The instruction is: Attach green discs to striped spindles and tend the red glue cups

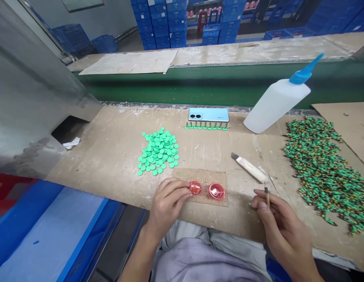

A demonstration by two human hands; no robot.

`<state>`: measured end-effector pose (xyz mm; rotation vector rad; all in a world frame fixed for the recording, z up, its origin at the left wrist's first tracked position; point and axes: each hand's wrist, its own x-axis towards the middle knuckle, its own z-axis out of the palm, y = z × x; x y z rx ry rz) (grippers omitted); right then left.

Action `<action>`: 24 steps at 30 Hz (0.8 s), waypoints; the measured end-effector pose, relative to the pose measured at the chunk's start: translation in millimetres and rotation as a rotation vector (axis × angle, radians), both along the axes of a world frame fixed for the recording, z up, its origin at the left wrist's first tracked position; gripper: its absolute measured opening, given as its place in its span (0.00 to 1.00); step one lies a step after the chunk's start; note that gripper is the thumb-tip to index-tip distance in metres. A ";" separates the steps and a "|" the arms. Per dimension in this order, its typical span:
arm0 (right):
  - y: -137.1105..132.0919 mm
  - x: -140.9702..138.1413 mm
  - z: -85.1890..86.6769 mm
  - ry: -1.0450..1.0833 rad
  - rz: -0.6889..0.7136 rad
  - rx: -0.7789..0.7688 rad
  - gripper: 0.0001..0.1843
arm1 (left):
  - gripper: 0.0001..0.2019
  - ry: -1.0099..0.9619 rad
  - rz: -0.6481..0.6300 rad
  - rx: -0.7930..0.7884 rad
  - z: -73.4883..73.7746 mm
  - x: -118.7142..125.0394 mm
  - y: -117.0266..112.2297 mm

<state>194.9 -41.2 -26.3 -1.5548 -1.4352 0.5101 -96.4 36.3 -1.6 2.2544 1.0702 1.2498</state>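
White scrap (71, 143): it lies far to the left of the left hand, near a dark opening in the metal wall.
Green discs (158, 152): a loose pile on the table, just beyond the left hand.
Left hand (167, 201): fingers closed in a pinch on the edge of 1 red cap (195, 188); the cap sits at the fingertips, on the left part of the brown mat (203, 178).
Second red cap (217, 191): on the same mat, just to the right of the held cap, not touched, between the 2 hands.
Phone (208, 114): flat at the back edge of the table, well beyond both hands, with 1 row of small green pins (205, 126) standing just before it.
Knife (248, 167): lying just beyond the right hand, handle wrapped in pale tape.
Right hand (283, 227): closed around a thin tool (267, 194), its tip pointing away from the person.
Bottle (277, 102): white with blue nozzle, tilted, well beyond the right hand.
Green-yellow pieces (325, 172): a big heap to the right of the right hand.
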 end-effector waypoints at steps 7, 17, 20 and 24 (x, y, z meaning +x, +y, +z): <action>-0.4 1.5 -2.0 0.010 0.001 0.009 0.13 | 0.05 -0.069 0.029 -0.034 5.3 0.2 -2.6; -5.9 -13.4 14.5 0.473 0.007 0.179 0.25 | 0.11 0.054 0.055 -0.049 19.2 17.4 -4.0; -10.5 -10.2 14.7 0.434 0.026 0.210 0.22 | 0.15 0.107 0.059 -0.096 14.8 17.6 -0.4; -15.6 5.5 15.5 0.313 0.012 0.191 0.15 | 0.11 0.092 0.049 -0.127 8.9 15.3 1.9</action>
